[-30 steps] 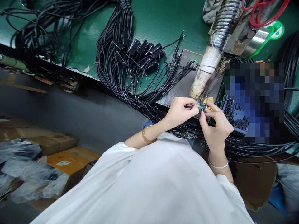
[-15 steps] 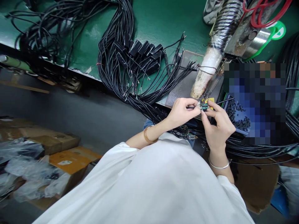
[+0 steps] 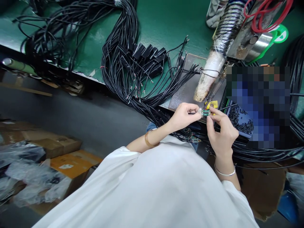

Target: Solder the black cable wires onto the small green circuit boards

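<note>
A small green circuit board (image 3: 205, 113) with wires at both ends is held in the air between my two hands, near the table's front edge. My left hand (image 3: 184, 116) pinches the black cable at the board's left end, thumb and forefinger closed beside a whitish, see-through piece. At the other end, the thumb and forefinger of my right hand (image 3: 222, 126) are closed on the board's right edge, where a black cable runs off to the right. Just beyond the board lie a yellow piece (image 3: 212, 104) and thin metal rods (image 3: 215, 87). The fingertips partly hide the board's ends.
A foil-wrapped hose (image 3: 209, 76) points down toward my hands. Black cables (image 3: 118, 76) with stripped ends and several black housings (image 3: 147, 52) lie on the green table (image 3: 166, 19). To the right is a tray of small black parts (image 3: 241, 118). Cardboard boxes (image 3: 73, 161) stand lower left.
The board has turned so that its green face shows more clearly. My right fingers have shifted slightly and uncover more of it. The view has moved a little.
</note>
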The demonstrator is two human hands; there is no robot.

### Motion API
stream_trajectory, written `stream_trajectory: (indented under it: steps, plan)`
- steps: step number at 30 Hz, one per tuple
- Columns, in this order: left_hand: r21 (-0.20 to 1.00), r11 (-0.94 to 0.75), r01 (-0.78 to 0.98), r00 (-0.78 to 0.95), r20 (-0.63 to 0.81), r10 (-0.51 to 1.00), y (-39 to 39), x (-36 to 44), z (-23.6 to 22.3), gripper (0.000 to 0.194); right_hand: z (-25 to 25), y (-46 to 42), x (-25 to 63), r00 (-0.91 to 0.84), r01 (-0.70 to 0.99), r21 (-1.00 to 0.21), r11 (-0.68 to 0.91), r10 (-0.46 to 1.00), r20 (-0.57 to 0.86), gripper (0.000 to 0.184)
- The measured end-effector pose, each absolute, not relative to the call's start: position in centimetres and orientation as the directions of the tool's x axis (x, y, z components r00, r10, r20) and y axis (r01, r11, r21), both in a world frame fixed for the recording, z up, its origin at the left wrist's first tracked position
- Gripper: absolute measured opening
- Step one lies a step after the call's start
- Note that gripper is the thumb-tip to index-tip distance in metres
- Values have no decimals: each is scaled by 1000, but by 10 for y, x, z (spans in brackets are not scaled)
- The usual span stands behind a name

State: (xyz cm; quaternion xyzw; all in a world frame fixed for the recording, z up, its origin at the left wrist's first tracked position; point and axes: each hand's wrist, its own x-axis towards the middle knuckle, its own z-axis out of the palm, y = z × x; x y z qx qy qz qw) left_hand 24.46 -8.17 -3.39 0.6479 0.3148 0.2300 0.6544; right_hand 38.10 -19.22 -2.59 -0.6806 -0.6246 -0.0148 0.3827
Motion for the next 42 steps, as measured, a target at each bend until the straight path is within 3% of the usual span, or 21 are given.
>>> stream_trajectory:
  steps: [3,6,9,10,12,14,16,18,20,21,23,25,28,32,37,40,42]
  plan:
    - [994,59,87,744,-105,660,-89,240,-31,20,-21,-195,391,223,826,-563,33,898,379,6]
    - [993,-74,97,727,-20,686,-99,233,-28,16,-17,-202,401,199,809,-588,-6,944,264,6]
    - [980,-181,87,677,76,732,-107,224,-31,21,-17,-209,404,199,841,-541,5,927,317,8]
    - [990,-127,64,687,49,725,-110,221,-33,24,-18,-211,404,177,854,-519,34,919,352,9]
    - [988,155,23,763,-118,635,-114,214,-39,33,-21,-215,400,97,877,-465,125,900,425,13]
    - [881,471,51,851,-285,442,-119,207,-45,42,-24,-219,396,-10,880,-415,232,882,472,17]
    - [794,596,120,896,-345,280,-123,199,-50,48,-26,-223,392,-92,864,-400,306,877,471,19]
    - [862,485,146,893,-326,311,-120,190,-50,47,-26,-227,389,-116,853,-414,318,888,444,17]
    - [981,151,118,828,-181,530,-106,178,-47,38,-25,-230,389,-76,857,-429,287,892,445,15]
    - [990,-79,119,748,-37,663,-93,171,-44,32,-24,-232,389,-47,861,-434,266,890,454,15]
    - [861,-462,211,564,279,777,-56,156,-41,25,-22,-233,390,-2,869,-434,237,880,475,15]
    - [643,-635,429,488,426,762,-10,140,-43,29,-21,-233,391,6,875,-428,226,879,476,14]
    - [445,-679,584,534,419,734,52,122,-55,33,-20,-232,390,-2,879,-423,223,886,464,12]
    - [396,-734,551,639,366,677,87,111,-58,29,-21,-233,391,16,880,-431,201,893,450,11]
    - [523,-692,497,422,551,720,58,115,-1,40,-24,-235,393,88,848,-505,162,897,434,9]
    - [652,-688,317,295,622,725,15,135,20,36,-22,-232,393,264,776,-629,39,886,382,7]
    - [733,-652,193,410,543,732,-17,156,15,32,-18,-227,392,380,699,-712,-66,878,291,12]
